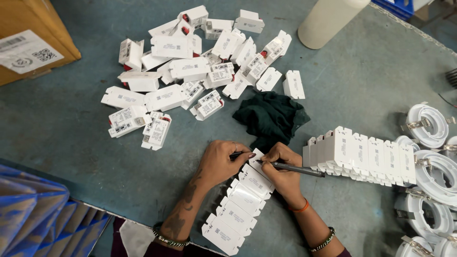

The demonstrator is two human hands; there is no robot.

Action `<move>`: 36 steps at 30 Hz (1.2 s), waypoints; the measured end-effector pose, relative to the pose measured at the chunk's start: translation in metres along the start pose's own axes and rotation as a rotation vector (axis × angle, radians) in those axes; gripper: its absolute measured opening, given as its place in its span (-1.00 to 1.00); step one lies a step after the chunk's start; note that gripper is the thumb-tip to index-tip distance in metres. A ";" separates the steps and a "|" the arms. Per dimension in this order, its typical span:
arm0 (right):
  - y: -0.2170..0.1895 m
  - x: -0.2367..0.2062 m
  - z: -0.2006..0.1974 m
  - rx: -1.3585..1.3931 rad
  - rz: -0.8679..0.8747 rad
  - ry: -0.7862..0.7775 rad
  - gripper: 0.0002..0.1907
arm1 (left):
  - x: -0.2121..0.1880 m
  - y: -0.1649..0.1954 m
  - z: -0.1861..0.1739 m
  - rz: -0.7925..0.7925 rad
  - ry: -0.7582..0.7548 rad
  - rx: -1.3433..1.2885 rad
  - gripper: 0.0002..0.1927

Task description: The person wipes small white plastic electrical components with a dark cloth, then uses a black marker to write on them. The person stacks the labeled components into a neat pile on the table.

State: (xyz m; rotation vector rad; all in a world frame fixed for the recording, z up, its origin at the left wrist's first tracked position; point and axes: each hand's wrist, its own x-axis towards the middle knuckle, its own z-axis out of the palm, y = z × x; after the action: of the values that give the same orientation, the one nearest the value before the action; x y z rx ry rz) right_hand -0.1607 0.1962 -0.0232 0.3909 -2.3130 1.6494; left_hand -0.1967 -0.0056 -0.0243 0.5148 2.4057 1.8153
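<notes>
Marking step under way: right hand pinches a slim black pen, tip on the top unit of a diagonal row of white plastic rectangular driver boxes on the grey-blue table. Left hand presses flat on that same box, fingers curled over its edge, steadying it. Judging by the row, the next move calls for shifting to the adjacent box. Loose pile of white boxes and dark green cloth lie beyond.
</notes>
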 end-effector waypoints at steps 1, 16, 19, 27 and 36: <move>0.000 0.000 0.000 0.003 -0.007 0.003 -0.86 | 0.000 0.000 0.000 -0.020 -0.008 -0.002 -0.83; -0.001 0.000 0.000 -0.052 0.011 -0.011 -0.89 | 0.000 -0.001 -0.001 0.043 0.007 -0.001 -0.83; -0.001 0.000 -0.001 -0.064 0.008 -0.013 -0.88 | 0.000 0.000 0.000 0.035 -0.003 -0.015 -0.84; -0.002 0.001 0.001 -0.081 0.013 -0.004 -0.87 | 0.000 0.001 -0.002 -0.004 -0.015 -0.013 -0.84; -0.002 0.000 0.001 -0.069 0.022 0.020 -0.86 | 0.000 -0.001 -0.001 0.058 0.007 -0.017 -0.84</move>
State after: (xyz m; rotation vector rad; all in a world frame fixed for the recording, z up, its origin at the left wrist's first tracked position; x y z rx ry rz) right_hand -0.1601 0.1944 -0.0213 0.3342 -2.3604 1.5712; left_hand -0.1973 -0.0067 -0.0251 0.5835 2.4027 1.8616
